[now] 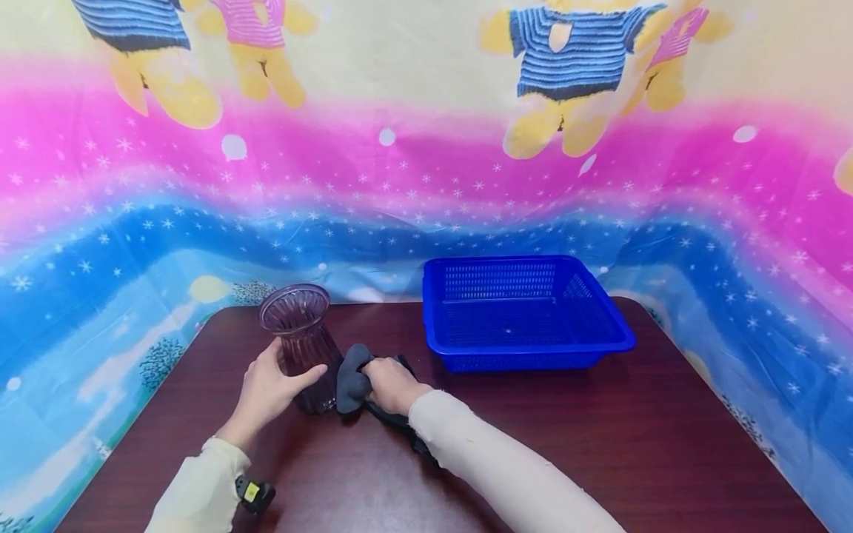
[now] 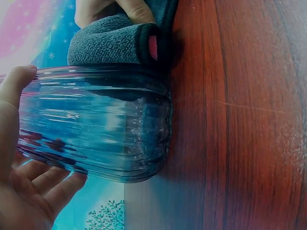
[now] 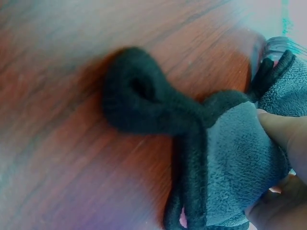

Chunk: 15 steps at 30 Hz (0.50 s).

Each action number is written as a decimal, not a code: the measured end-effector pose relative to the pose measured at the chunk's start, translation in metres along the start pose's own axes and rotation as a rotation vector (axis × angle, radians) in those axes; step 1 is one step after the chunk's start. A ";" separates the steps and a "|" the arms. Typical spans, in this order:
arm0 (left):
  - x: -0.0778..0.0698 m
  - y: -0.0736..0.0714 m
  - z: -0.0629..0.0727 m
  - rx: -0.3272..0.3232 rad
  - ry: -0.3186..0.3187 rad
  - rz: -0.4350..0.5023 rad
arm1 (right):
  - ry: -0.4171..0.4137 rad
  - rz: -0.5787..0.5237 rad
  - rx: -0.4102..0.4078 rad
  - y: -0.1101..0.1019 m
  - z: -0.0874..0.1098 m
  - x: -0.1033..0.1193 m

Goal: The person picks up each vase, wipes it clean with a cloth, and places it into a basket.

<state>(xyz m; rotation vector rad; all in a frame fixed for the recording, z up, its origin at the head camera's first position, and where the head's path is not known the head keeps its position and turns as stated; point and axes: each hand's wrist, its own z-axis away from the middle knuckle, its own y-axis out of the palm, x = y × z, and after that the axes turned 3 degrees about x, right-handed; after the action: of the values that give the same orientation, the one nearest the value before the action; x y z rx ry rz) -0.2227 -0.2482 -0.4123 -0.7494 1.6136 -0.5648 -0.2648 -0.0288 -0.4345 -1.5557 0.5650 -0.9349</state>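
Note:
A purple-tinted ribbed glass vase (image 1: 308, 352) with a flared rim stands on the table, leaning a little in the head view. My left hand (image 1: 269, 389) grips its side, thumb across the front and fingers round the far side. Against the vase's right side, low down, lies a grey towelling cloth (image 2: 108, 43) with dark edging. Bunched in my right hand (image 1: 396, 386), the cloth (image 3: 240, 158) is pinched between thumb and fingers, and its loose end trails over the tabletop. The vase's base (image 2: 156, 124) is at the table surface in the left wrist view.
A blue plastic basket (image 1: 533, 348) with slotted walls stands at the back right of the dark red wooden table (image 1: 600, 444). Behind the table hangs a printed backdrop (image 1: 400, 178). A small black device (image 1: 255, 494) sits on the left sleeve.

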 end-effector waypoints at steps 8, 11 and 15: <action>0.002 0.000 -0.002 -0.011 0.016 -0.024 | -0.013 -0.032 0.005 -0.002 0.000 -0.001; 0.003 0.001 -0.003 -0.018 0.013 -0.021 | -0.011 -0.052 0.004 -0.002 0.000 -0.001; 0.004 0.001 -0.003 -0.026 0.012 -0.024 | -0.004 -0.093 0.003 -0.005 0.000 0.000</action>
<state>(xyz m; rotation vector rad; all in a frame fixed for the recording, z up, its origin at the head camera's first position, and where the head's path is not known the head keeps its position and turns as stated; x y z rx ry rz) -0.2264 -0.2506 -0.4156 -0.7873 1.6278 -0.5672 -0.2655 -0.0272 -0.4299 -1.5914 0.4916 -1.0028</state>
